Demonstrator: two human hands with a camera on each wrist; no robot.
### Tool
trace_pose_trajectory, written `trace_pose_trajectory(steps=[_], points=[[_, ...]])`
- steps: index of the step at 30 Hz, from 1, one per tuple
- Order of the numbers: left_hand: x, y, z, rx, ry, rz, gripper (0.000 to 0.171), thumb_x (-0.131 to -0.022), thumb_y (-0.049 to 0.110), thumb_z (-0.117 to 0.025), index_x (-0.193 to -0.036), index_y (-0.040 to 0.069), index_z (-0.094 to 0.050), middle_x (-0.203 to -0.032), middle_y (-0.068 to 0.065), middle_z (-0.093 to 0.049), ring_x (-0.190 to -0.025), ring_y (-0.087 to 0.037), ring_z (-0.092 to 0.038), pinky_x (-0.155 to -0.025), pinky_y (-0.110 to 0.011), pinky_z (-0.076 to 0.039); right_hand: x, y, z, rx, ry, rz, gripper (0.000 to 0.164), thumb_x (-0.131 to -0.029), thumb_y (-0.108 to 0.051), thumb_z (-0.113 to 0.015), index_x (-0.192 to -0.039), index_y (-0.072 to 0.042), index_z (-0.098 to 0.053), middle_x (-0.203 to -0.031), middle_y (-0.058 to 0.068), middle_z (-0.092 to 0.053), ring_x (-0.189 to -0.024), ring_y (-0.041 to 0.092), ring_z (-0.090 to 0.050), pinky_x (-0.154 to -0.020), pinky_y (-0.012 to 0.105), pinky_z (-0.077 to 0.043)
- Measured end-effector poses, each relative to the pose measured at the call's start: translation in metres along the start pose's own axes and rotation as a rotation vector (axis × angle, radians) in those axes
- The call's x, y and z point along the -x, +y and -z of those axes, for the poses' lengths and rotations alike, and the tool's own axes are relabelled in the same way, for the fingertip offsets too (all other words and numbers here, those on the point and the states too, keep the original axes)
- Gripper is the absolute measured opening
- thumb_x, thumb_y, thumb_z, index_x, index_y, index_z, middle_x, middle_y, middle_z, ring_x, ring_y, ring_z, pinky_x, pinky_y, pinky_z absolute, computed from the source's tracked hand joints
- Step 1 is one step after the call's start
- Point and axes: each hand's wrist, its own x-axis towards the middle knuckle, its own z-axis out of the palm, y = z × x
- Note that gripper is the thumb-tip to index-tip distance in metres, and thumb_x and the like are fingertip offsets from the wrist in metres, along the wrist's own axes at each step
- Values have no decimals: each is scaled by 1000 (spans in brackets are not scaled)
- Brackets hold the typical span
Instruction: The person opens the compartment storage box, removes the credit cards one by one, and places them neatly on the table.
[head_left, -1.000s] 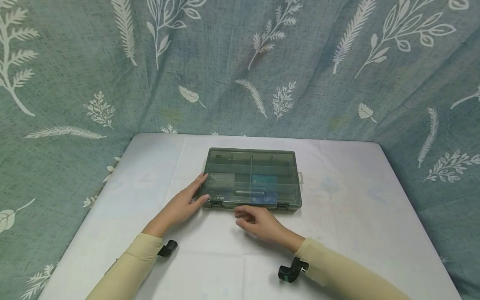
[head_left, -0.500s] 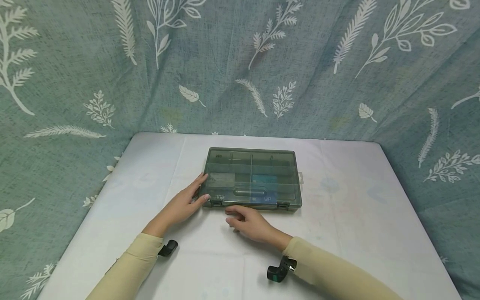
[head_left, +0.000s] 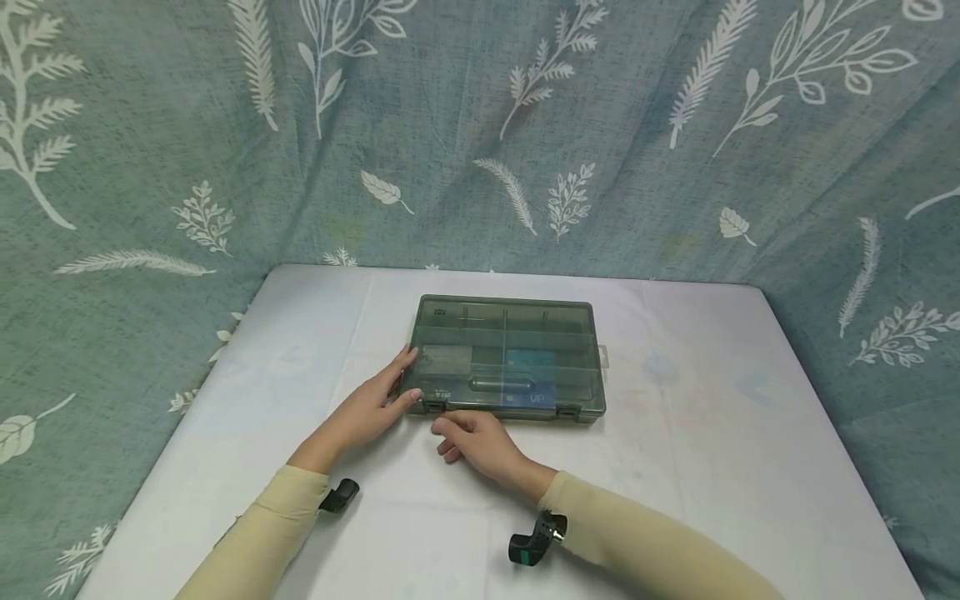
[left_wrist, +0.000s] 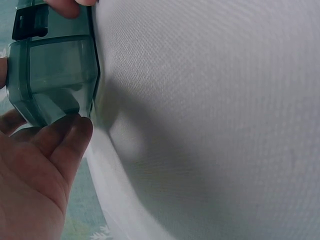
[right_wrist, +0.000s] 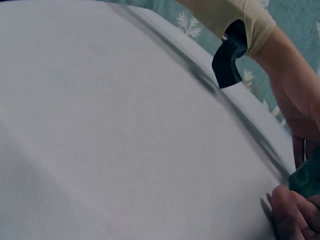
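A flat, see-through dark green compartment box (head_left: 465, 337) lies on the white-covered table with its lid down. My left hand (head_left: 371, 408) holds its front left corner, fingers along the left side and thumb at the front edge. In the left wrist view those fingertips (left_wrist: 75, 132) touch the box's end wall. My right hand (head_left: 480, 446) is at the box's front edge, fingers loosely bent, fingertips right beside the left latch (head_left: 433, 407). The second latch (head_left: 567, 412) sits farther right. A blue card (head_left: 529, 390) and a pale one (head_left: 444, 360) show through the lid.
The table (head_left: 712, 467) has a white cloth, with a leaf-patterned green curtain (head_left: 450, 108) behind it and at its sides. A clear hanging tab (head_left: 604, 357) sticks out from the box's right side. Black wrist-camera mounts (head_left: 534, 540) hang by both sleeves.
My right hand has slid left along the box's front edge, from near its middle to the left latch. The left hand and the box stay in place.
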Motion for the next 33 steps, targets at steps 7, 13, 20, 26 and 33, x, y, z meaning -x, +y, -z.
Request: trace_pose_trajectory(steps=[7,13,20,26,33], points=[[-1,0,0,24,-6,-1,73,-105,44,-54,-165,21,-19,-170,-13,-12,-140,-43,-44,-112,-59,-44,-7,2,-14,-100,137,-31,50,-106,-41,-56,-116,5,-74,-100,18,-76,-83,36,-74,-72,40,-65],[-1,-1,0,23,2,-14,73,-106,45,-53,-165,21,-18,-170,-15,-12,-141,-43,-42,-113,-59,-42,-10,0,-22,-149,239,-79,58,-102,-50,-57,-109,4,-76,-98,15,-77,-82,28,-76,-67,35,-65],[1,-2,-1,21,7,-15,73,-106,44,-54,-165,20,-18,-169,-15,-12,-143,-43,-39,-115,-61,-39,-10,-2,-26,-152,285,-94,57,-102,-49,-58,-105,4,-78,-93,14,-78,-79,24,-76,-64,32,-65],[0,-1,-1,18,4,-5,72,-106,43,-54,-165,22,-19,-170,-13,-12,-143,-41,-39,-116,-59,-38,-10,-4,-25,-142,276,-112,56,-102,-49,-58,-108,3,-77,-96,13,-78,-81,24,-76,-66,33,-65],[1,-2,-2,9,22,-18,72,-106,42,-54,-165,20,-19,-169,-15,-13,-142,-42,-41,-115,-60,-39,-10,-5,-25,-151,261,-118,55,-102,-48,-58,-110,3,-77,-99,13,-77,-85,24,-76,-68,33,-65]])
